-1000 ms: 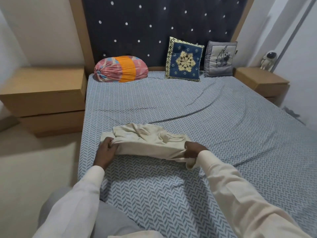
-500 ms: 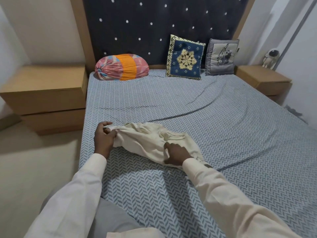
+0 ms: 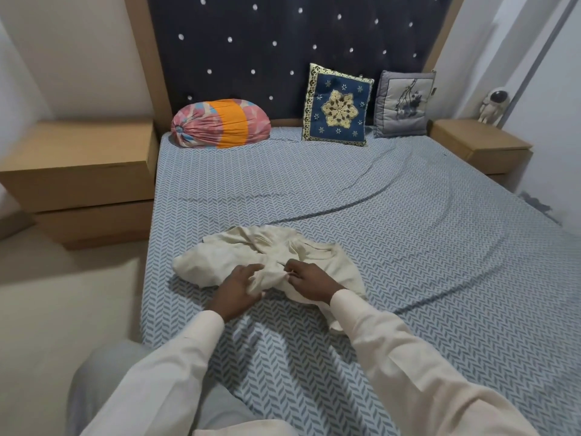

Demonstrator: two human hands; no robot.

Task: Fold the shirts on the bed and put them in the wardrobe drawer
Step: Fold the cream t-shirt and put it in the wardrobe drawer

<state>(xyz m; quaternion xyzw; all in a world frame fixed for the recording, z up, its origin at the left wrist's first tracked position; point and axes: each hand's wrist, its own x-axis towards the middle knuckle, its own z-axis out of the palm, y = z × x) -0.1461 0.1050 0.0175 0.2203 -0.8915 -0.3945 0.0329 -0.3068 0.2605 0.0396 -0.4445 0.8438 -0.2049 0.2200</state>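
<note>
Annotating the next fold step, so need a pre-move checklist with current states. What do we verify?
1. The shirt lies on the bed: ok.
2. It is spread flat: not ok, bunched.
3. The left hand grips fabric: ok.
4. The right hand pinches fabric: ok.
5. Free bed beside it for spreading: ok.
6. The wardrobe drawer is open: cannot tell, out of view.

A crumpled cream shirt (image 3: 270, 262) lies bunched near the bed's (image 3: 408, 215) left edge.
</note>
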